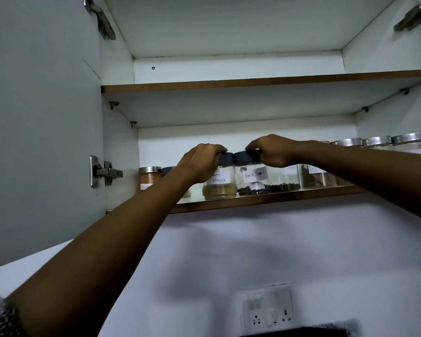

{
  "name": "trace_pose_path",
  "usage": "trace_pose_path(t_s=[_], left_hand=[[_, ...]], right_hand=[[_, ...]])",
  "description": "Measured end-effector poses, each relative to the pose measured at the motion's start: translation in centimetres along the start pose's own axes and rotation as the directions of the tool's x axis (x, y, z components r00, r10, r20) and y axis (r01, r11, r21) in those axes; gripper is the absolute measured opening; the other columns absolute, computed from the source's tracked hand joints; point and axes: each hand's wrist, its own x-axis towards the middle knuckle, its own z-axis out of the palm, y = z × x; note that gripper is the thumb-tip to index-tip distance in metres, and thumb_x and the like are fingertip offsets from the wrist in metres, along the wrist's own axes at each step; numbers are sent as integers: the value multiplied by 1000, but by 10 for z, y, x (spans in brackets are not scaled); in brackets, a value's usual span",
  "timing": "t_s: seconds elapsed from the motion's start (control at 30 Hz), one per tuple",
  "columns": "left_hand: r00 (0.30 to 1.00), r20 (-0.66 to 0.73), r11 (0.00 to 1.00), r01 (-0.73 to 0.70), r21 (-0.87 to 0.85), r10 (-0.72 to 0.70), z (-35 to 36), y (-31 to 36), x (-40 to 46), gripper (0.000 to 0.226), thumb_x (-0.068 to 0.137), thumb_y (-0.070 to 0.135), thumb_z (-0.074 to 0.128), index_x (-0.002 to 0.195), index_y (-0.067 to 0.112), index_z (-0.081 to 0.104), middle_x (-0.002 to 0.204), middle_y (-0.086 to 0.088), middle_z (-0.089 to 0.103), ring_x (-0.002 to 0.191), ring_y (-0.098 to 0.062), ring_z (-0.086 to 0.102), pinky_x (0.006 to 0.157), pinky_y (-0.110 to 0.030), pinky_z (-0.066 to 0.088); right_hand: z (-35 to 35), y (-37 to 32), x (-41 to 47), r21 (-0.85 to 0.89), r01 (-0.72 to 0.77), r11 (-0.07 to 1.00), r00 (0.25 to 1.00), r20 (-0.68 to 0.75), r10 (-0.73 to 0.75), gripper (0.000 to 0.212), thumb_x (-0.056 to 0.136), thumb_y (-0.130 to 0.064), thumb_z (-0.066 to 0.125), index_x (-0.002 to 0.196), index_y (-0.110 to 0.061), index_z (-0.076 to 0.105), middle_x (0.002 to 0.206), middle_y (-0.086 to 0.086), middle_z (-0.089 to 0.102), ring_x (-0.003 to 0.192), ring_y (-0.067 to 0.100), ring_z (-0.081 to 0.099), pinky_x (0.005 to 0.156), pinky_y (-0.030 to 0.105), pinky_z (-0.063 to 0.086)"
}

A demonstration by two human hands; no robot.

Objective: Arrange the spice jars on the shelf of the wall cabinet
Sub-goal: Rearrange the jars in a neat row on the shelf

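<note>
Clearly labelled: "Masala" jar (219, 183), "Black Pepper" jar (252, 180).

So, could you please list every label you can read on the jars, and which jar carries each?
"Black Pepper": label on the jar under the right hand.
"...am Masala": jar under the left hand, start hidden.
"Cloves", probably: next jar, blurred.
Other labels: too blurred or hidden to read.

I count two hands, the left hand (199, 164) and the right hand (270, 150), and two dark-lidded jars, the masala jar (220, 184) and the black pepper jar (253, 178). Three steel lids (377, 141) line the right; one orange-filled jar (149, 177) sits left. Two shelves (253, 81). One switch plate (267, 310).
</note>
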Motion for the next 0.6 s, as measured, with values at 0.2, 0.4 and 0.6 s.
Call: trace_pose_path(t_s=[0.2, 0.4, 0.6], left_hand=[[1000, -2, 1000, -12, -24, 12, -1, -3, 4, 38, 94, 6, 40, 124, 17, 60, 124, -6, 63, 111, -28, 56, 88, -36, 46], [1000, 6, 1000, -3, -30, 4, 5, -8, 9, 41, 91, 1, 41, 123, 17, 61, 124, -6, 63, 110, -28, 56, 86, -33, 44], [1000, 29, 998, 4, -59, -3, 13, -19, 15, 45, 88, -6, 43, 125, 14, 60, 126, -6, 62, 115, -25, 55, 91, -31, 43]], right_hand=[[10, 2, 0, 64, 3, 998, 998, -60, 1, 41, 79, 8, 42, 116, -3, 58, 119, 16, 61, 109, 34, 52, 93, 44, 43], [16, 2, 5, 128, -23, 991, 993, -114, 38, 46, 79, 8, 43, 121, -5, 56, 123, 13, 60, 112, 32, 51, 92, 38, 42], [24, 2, 14, 153, -30, 988, 990, -130, 51, 47, 79, 8, 45, 122, -6, 57, 123, 13, 60, 112, 32, 51, 90, 37, 42]])
